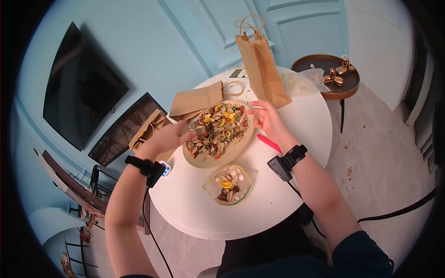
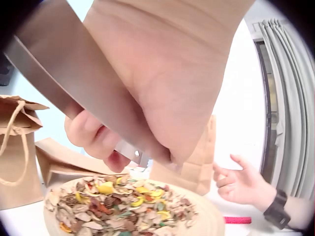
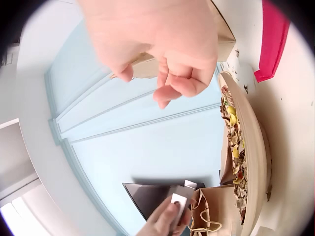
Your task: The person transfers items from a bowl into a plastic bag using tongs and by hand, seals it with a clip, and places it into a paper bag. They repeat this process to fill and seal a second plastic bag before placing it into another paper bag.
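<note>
My left hand grips a shiny metal tool just over the left side of a round plate. Dried petals and shell-like pieces, some yellow, red and green, cover much of that plate. At the plate's upper right, my right hand hovers with loosely bent fingers and holds nothing. Nearer my body, a clear glass bowl contains a few pale pieces, brown cones and a yellow piece.
A tall paper bag stands at the back; a flatter bag lies behind the plate, with another bag at left. A red strip lies below my right hand. Clear plastic packaging reaches the dark side table.
</note>
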Demonstrator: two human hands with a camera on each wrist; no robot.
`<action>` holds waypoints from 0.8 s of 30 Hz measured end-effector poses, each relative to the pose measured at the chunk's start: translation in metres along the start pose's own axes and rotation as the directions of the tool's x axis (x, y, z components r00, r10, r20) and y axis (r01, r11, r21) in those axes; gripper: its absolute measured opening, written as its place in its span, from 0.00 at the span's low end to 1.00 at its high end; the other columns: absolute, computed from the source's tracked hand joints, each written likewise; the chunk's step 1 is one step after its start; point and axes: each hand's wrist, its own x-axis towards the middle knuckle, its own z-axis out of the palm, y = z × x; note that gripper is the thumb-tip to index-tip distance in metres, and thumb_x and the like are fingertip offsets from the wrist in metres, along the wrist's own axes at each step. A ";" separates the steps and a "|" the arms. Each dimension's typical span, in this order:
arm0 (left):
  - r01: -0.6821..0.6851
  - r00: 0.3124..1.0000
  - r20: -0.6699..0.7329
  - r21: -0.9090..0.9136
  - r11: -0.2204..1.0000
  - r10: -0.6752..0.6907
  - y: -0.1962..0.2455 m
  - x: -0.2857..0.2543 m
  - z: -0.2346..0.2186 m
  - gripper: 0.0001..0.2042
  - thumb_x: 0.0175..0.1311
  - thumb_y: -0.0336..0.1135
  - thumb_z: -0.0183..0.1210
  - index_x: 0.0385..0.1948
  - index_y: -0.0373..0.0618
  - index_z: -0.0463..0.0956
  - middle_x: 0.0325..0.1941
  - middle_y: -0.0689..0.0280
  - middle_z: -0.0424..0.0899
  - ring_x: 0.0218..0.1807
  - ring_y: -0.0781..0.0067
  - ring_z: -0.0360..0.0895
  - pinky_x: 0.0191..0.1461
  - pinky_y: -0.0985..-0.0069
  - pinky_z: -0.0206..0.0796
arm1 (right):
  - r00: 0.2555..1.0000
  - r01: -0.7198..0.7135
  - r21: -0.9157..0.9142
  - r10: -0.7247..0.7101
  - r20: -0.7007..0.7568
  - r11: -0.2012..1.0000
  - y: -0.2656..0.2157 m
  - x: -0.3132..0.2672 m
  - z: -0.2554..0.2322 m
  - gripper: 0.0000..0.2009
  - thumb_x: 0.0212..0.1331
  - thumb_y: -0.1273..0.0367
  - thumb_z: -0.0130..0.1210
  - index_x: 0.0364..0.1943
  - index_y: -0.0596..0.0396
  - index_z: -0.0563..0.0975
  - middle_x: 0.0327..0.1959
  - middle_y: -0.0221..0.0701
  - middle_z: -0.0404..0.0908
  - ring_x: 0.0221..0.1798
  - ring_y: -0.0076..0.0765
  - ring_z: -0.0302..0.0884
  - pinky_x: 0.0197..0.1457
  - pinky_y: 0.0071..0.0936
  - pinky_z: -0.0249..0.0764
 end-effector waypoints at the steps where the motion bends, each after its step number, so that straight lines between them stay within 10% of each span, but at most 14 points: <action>1: -0.004 1.000 -0.007 0.003 1.000 0.004 -0.006 0.005 0.004 0.29 0.63 0.57 0.51 0.50 0.36 0.69 0.46 0.46 0.78 0.51 0.52 0.75 0.53 0.65 0.66 | 0.995 0.001 0.028 0.002 -0.102 1.000 0.003 0.002 -0.005 0.21 0.60 0.53 0.49 0.50 0.52 0.68 0.39 0.34 0.77 0.25 0.21 0.66 0.32 0.20 0.62; 24: -0.182 0.980 -0.020 0.332 0.925 0.200 -0.050 0.063 0.066 0.15 0.63 0.48 0.53 0.36 0.44 0.71 0.29 0.55 0.80 0.36 0.51 0.78 0.38 0.58 0.68 | 0.979 -0.069 0.014 0.070 -0.191 0.998 0.006 0.000 0.002 0.17 0.56 0.56 0.52 0.44 0.50 0.69 0.36 0.33 0.76 0.22 0.20 0.63 0.28 0.18 0.59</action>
